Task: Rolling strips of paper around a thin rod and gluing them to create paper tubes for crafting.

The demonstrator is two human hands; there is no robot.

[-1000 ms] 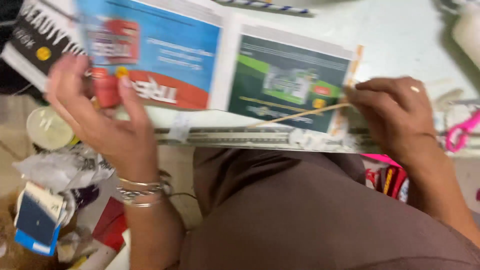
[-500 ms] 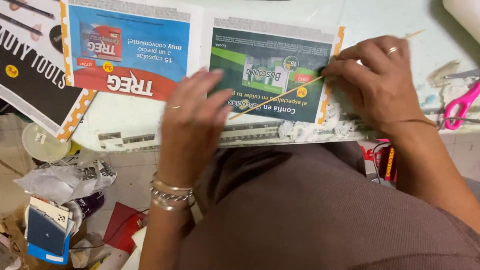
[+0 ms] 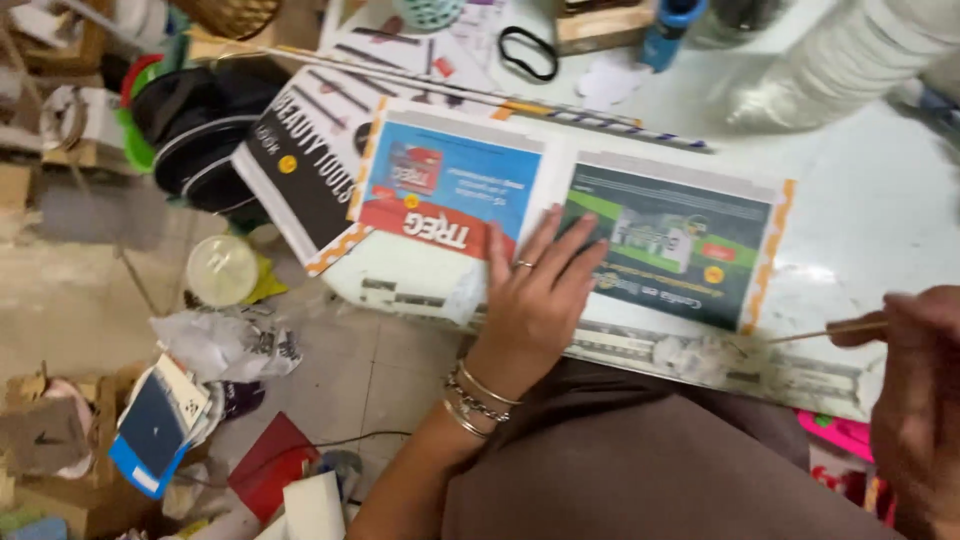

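Two hands at work: the left hand (image 3: 535,300) lies flat, fingers spread, pressing the open magazine (image 3: 570,230) beneath its palm. Off to its right, the right hand (image 3: 915,390) pinches a thin wooden stick (image 3: 825,332), its tip just beyond the page edge.

**Where everything sat on the table**

The magazine spread (image 3: 600,240) lay on the table (image 3: 880,210), another magazine (image 3: 300,160) tucked under its left edge. Left hand (image 3: 535,300) rested flat on the spread's middle. Right hand (image 3: 915,390) sat off the right, pinching a thin stick (image 3: 825,332). Behind lay a rubber band (image 3: 528,52).
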